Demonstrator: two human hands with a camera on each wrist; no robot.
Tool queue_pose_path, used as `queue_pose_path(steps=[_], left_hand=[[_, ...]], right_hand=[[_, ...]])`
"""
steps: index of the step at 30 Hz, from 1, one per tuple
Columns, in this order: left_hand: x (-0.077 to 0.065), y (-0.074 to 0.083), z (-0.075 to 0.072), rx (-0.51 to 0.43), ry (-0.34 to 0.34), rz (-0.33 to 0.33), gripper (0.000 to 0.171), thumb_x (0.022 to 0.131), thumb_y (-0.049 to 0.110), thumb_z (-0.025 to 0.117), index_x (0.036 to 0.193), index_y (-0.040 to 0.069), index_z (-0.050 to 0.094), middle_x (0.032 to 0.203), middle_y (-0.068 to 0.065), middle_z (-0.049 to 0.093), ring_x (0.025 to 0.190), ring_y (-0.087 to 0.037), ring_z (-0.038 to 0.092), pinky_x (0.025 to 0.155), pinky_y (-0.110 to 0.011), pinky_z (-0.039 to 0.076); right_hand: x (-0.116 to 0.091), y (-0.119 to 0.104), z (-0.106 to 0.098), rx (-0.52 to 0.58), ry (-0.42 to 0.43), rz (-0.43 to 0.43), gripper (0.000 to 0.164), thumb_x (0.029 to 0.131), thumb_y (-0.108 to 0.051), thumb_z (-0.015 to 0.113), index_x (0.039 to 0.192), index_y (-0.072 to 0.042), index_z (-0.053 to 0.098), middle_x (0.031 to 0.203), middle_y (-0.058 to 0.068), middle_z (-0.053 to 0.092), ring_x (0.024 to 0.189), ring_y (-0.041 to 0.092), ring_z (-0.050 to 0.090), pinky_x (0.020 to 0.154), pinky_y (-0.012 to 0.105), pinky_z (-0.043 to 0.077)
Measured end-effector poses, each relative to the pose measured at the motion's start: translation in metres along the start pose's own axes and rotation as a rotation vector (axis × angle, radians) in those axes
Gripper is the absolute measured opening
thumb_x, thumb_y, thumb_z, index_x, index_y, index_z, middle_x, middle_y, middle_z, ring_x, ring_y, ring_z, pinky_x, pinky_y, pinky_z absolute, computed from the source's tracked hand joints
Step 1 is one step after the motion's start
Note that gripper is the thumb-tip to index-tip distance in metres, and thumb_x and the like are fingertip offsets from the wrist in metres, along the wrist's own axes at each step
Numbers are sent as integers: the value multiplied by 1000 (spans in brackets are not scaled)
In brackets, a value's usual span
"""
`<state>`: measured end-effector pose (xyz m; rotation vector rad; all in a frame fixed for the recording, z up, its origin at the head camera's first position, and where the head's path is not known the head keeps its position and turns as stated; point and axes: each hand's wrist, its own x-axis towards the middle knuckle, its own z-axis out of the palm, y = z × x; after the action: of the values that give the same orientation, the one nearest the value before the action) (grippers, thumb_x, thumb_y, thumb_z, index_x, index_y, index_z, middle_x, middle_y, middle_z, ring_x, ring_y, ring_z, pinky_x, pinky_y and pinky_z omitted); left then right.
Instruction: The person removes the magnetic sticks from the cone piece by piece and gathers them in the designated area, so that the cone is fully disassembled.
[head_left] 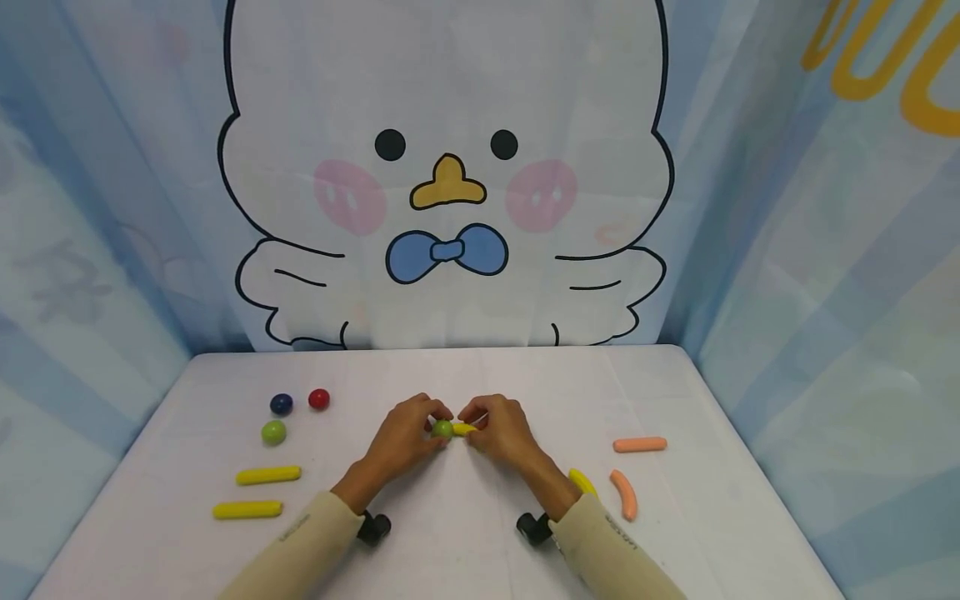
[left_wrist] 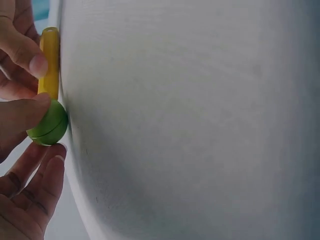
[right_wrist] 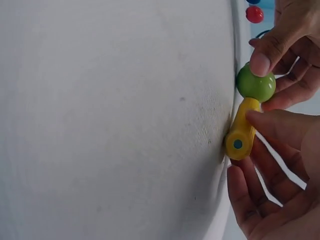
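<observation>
Close to the middle of the table, my left hand (head_left: 408, 431) pinches a green ball (head_left: 442, 429) between thumb and fingers. My right hand (head_left: 506, 429) pinches a short yellow rod (head_left: 463, 429), whose near end meets the ball. In the right wrist view the yellow rod (right_wrist: 244, 127) shows a small blue-grey dot in its free end. A seam line runs round the green ball (left_wrist: 52, 125) in the left wrist view. Fingers cover part of both pieces.
To the left lie a dark blue ball (head_left: 281, 404), a red ball (head_left: 318, 399), another green ball (head_left: 273, 432) and two yellow rods (head_left: 268, 475). On the right are a straight orange rod (head_left: 640, 444), a curved orange rod (head_left: 624, 495) and a yellow piece (head_left: 582, 482) partly behind my right forearm.
</observation>
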<state>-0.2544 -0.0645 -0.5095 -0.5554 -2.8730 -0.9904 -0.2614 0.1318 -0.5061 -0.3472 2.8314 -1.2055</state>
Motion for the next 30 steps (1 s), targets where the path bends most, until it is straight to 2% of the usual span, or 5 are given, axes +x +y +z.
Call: queue_pose_path(steps=[5,10,16,25,30], left_hand=[[0,0,0,-11,-7,-15,30,82,6,92,108,12,80,100,2,71,89,-15,67,84,-33,60],[1,-1,0,-26,-18,-4,31,82,6,91,110,12,81,101,3,71,89,-15,67,83,-32,58],[3,-2,0,-16,-26,-11,32,82,7,91,111,14,81,101,4,71,87,-12,65,82,-32,57],[2,-2,1,0,-14,3,32,82,7,91,111,15,80,101,4,71,90,-13,66,84,-33,58],[0,-2,2,6,11,28,32,81,3,91,110,13,80,100,3,71,90,-16,69,83,-36,58]], right_hand=[[-2,-4,-1,-48,-17,31,14,85,-7,88,97,-12,82,87,-1,75,80,12,64,77,30,54],[-5,-10,-4,-89,-83,51,12,84,-7,89,91,-12,80,81,-3,69,76,13,59,71,27,49],[-18,-16,-11,-138,-130,49,14,82,-6,88,87,-15,79,79,-5,69,76,13,59,71,29,49],[-49,-12,-34,-114,-59,62,17,81,-9,90,89,-19,80,80,-7,69,75,11,59,65,27,48],[-67,-6,-46,-84,-1,122,17,82,-9,91,93,-16,79,83,-4,69,70,11,61,61,27,50]])
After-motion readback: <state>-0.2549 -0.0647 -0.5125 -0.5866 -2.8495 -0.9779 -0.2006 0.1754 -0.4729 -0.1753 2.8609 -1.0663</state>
